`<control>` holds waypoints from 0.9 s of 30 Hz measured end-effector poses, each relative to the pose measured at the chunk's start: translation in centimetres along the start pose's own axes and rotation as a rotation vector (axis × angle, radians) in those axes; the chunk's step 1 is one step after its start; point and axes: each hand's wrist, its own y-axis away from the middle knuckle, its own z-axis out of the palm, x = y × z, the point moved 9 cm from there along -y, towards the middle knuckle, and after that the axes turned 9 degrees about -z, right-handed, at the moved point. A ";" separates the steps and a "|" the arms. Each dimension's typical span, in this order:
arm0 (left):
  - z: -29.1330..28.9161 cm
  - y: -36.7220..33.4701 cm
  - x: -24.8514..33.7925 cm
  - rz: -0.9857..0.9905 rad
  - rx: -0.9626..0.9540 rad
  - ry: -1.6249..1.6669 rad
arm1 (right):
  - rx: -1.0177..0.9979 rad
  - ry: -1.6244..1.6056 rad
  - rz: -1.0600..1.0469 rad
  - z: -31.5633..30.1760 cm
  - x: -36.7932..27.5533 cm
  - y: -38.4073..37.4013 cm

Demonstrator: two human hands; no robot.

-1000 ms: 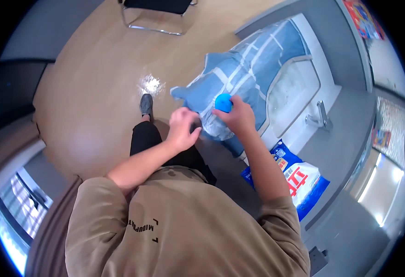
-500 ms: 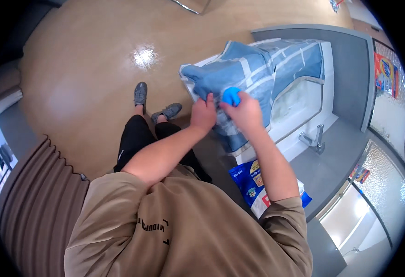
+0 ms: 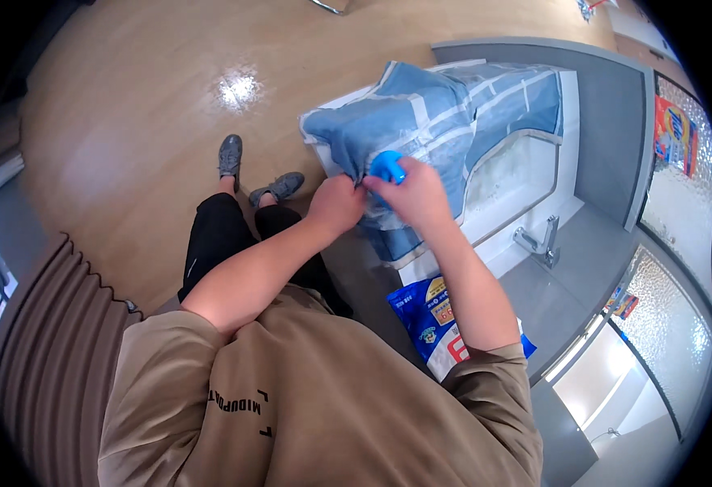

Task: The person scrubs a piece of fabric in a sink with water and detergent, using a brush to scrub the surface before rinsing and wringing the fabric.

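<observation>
A wet blue cloth with white stripes (image 3: 429,114) lies draped over a white sink (image 3: 526,215) and hangs over its near edge. My left hand (image 3: 338,203) is closed on a bunched fold of the cloth at that edge. My right hand (image 3: 415,193) grips a rounded blue scrub brush (image 3: 387,166) and presses it on the cloth just beside the left hand. The fingertips of both hands are partly hidden, and the brush's underside barely shows.
A chrome faucet (image 3: 544,242) rises from the grey counter (image 3: 575,252). Below my right forearm lies a blue and white package (image 3: 421,312). Pale suds show in the basin's uncovered part. A grey panel (image 3: 607,122) borders the far side, and a brown pleated curtain (image 3: 55,341) hangs left.
The brush has moved slightly on the cloth and turned in my right hand. My left hand's raised thumb has folded down onto the cloth. The whole view has shifted a little.
</observation>
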 end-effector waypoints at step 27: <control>0.4 -0.4 -1.9 0.181 0.072 0.465 | -0.154 0.130 -0.060 -2.3 3.1 -4.0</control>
